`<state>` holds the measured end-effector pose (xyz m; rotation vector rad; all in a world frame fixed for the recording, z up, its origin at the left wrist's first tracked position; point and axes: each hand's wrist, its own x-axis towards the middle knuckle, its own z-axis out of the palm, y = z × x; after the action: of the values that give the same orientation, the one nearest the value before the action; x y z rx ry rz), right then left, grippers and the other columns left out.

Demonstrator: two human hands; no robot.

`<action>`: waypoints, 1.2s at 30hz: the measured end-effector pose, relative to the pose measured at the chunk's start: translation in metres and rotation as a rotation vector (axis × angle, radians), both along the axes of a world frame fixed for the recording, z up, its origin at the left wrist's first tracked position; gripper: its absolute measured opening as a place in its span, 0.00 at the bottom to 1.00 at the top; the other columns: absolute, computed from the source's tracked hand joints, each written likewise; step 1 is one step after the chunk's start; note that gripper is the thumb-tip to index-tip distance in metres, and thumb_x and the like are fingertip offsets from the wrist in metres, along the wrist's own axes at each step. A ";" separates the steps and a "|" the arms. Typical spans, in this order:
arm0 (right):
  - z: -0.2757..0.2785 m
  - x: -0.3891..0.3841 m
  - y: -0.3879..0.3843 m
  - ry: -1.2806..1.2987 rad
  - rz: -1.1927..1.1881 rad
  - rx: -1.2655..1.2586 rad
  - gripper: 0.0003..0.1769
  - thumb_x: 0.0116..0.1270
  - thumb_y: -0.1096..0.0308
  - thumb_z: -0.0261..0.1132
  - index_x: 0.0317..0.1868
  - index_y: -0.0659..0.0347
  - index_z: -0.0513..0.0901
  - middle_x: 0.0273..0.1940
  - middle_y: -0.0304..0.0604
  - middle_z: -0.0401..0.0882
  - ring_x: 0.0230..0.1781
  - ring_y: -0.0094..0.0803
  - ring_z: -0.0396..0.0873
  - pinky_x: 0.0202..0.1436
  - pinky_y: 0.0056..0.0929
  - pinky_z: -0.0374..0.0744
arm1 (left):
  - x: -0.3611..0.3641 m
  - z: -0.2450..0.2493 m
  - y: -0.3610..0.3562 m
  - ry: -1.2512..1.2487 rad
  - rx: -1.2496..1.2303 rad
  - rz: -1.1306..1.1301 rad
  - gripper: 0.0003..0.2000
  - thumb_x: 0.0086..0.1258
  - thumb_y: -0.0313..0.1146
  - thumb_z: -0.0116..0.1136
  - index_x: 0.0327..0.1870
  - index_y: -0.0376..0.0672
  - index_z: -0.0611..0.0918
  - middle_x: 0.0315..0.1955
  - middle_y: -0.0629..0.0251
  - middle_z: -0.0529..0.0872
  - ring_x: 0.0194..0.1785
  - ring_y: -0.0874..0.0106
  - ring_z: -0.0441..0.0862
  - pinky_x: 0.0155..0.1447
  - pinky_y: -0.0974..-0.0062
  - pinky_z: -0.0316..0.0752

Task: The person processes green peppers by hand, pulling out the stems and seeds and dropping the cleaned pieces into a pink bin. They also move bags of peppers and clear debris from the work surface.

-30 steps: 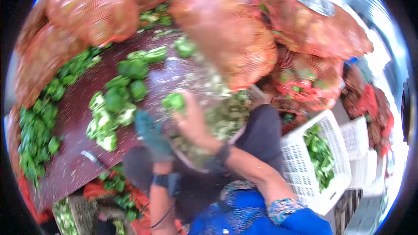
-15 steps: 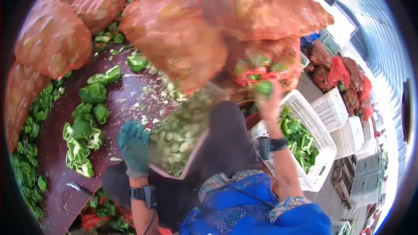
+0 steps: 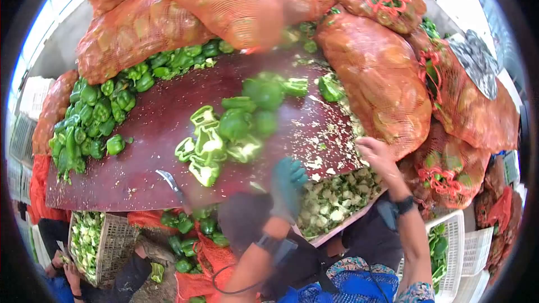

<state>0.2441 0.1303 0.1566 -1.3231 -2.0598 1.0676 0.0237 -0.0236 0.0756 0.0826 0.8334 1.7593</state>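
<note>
My left hand (image 3: 289, 182), in a teal glove, is blurred over the table's near edge; its fingers look extended and hold nothing visible. My bare right hand (image 3: 377, 160) hovers by the right end of the table, its fingers loosely bent and apart, with nothing seen in them. Below and between both hands, a pale crate (image 3: 336, 213) holds pale green pepper cores and scraps. Cut green pepper halves (image 3: 208, 148) lie on the dark red table (image 3: 151, 134) ahead of my left hand, beside blurred whole green peppers (image 3: 236, 123). A curved knife (image 3: 171, 184) rests near the front edge.
Red mesh sacks (image 3: 376, 78) ring the table's back and right. Whole peppers (image 3: 95, 112) are heaped along its left. A white crate (image 3: 449, 247) of cut peppers stands at my right. Another person's hands (image 3: 66, 266) work beside a scrap crate (image 3: 115, 247) at lower left.
My view has swung left over the table. My right hand has come back from the white crate, and the green pepper it held is no longer in it.
</note>
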 end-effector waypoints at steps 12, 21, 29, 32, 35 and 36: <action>-0.090 -0.279 0.027 -0.336 -0.017 0.315 0.35 0.59 0.50 0.65 0.62 0.60 0.69 0.48 0.64 0.80 0.50 0.58 0.80 0.54 0.52 0.77 | -0.028 0.013 0.009 0.401 0.005 0.257 0.15 0.76 0.29 0.46 0.60 0.39 0.77 0.56 0.64 0.79 0.54 0.70 0.80 0.61 0.71 0.75; -0.086 -0.184 0.020 0.821 0.134 -0.951 0.26 0.71 0.55 0.58 0.62 0.64 0.72 0.56 0.51 0.77 0.53 0.46 0.80 0.54 0.48 0.83 | -0.036 -0.021 0.019 0.206 -0.023 0.359 0.19 0.74 0.30 0.48 0.65 0.39 0.70 0.54 0.62 0.79 0.54 0.70 0.80 0.60 0.72 0.76; -0.091 -0.145 -0.066 0.778 0.077 -1.041 0.20 0.71 0.57 0.55 0.56 0.61 0.78 0.51 0.43 0.82 0.43 0.33 0.84 0.43 0.36 0.84 | -0.012 -0.049 0.024 0.642 0.085 0.247 0.18 0.61 0.32 0.62 0.53 0.41 0.79 0.45 0.65 0.82 0.49 0.68 0.81 0.56 0.68 0.76; -0.059 -0.134 -0.071 0.058 0.133 -0.160 0.18 0.59 0.79 0.62 0.52 0.66 0.76 0.49 0.48 0.80 0.41 0.34 0.84 0.39 0.32 0.82 | -0.002 -0.023 0.012 1.212 0.081 0.318 0.15 0.57 0.31 0.61 0.46 0.42 0.81 0.40 0.63 0.83 0.42 0.64 0.82 0.51 0.66 0.77; -0.030 -0.119 -0.084 0.218 0.096 0.268 0.16 0.63 0.68 0.58 0.51 0.61 0.78 0.52 0.52 0.79 0.54 0.45 0.79 0.55 0.39 0.77 | -0.009 0.015 0.001 1.742 0.079 0.386 0.13 0.55 0.31 0.62 0.42 0.43 0.81 0.36 0.63 0.83 0.38 0.62 0.81 0.49 0.63 0.76; -0.024 -0.113 -0.080 0.248 0.249 0.486 0.22 0.55 0.73 0.60 0.53 0.59 0.77 0.56 0.53 0.77 0.58 0.49 0.75 0.62 0.44 0.73 | -0.008 0.015 0.000 1.730 0.092 0.375 0.12 0.55 0.31 0.62 0.41 0.42 0.82 0.35 0.63 0.83 0.38 0.62 0.81 0.49 0.62 0.76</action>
<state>0.1309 0.0504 0.1327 -0.6764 -2.1434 0.7124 0.0154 -0.0237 0.0908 1.7741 2.0080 1.7751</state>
